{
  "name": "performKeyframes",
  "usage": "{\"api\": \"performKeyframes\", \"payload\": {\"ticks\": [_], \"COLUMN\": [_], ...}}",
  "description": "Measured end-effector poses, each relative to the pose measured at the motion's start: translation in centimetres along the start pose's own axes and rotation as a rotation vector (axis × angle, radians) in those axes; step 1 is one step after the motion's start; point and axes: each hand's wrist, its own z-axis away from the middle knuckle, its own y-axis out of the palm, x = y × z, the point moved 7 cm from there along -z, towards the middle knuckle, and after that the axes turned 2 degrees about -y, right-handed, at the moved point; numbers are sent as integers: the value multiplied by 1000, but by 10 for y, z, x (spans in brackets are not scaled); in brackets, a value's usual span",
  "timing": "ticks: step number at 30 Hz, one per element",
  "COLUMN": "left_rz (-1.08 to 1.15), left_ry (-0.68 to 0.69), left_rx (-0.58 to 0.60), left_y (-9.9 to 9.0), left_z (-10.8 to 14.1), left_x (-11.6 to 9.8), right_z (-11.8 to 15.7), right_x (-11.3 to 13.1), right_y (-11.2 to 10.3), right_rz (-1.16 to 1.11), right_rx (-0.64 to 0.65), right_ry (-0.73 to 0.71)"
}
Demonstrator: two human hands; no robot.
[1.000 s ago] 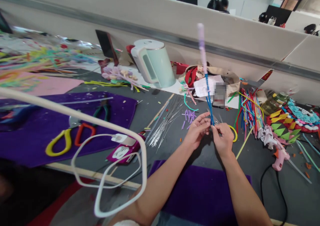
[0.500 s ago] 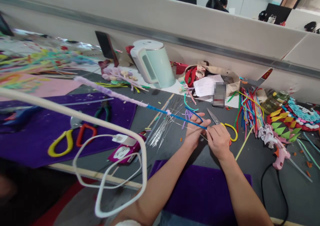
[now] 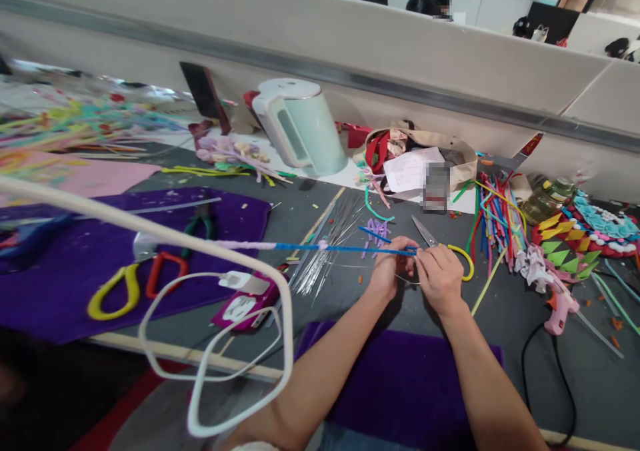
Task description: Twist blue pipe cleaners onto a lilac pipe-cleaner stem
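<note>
A long, thin stem wrapped in pipe cleaner [image 3: 350, 248] runs almost level to the left from my hands. Its near part is blue, its far part pale lilac, with a small pale tuft partway along. The fingers of my left hand [image 3: 389, 272] are closed around the blue part near its right end. My right hand [image 3: 441, 278] pinches that end right beside them. A loose blue strand sticks out above my left fingers, and a thin wire curves below. Behind the right hand lie scissors [image 3: 461, 259] with yellow handles.
Silver wires [image 3: 320, 268] and short purple pieces [image 3: 376, 232] lie left of my hands. A white cable [image 3: 289, 318] loops across the left foreground. Further back stand a kettle [image 3: 320, 131] and a cloth bag [image 3: 465, 161]. At right are bundled pipe cleaners [image 3: 493, 218] and a pink glue gun [image 3: 560, 314].
The stem has swung from a slant to nearly level, its far lilac end dropping. Both hands stay close together at the blue end. The view has shifted slightly.
</note>
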Motion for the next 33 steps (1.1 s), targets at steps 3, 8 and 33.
{"api": "performKeyframes", "payload": {"ticks": [3,8,33], "left_rz": [92,176,316], "left_ry": [-65,-121,-177], "left_rx": [77,152,104], "left_y": [3,7,8], "left_z": [-1,1,-1], "left_x": [2,3,8], "right_z": [0,-1,0], "right_x": [-2,-2,-14], "right_y": [-1,-4,-12], "right_rz": [-10,-29,-98], "right_rx": [-15,-37,-153], "right_ry": [7,6,74]}}
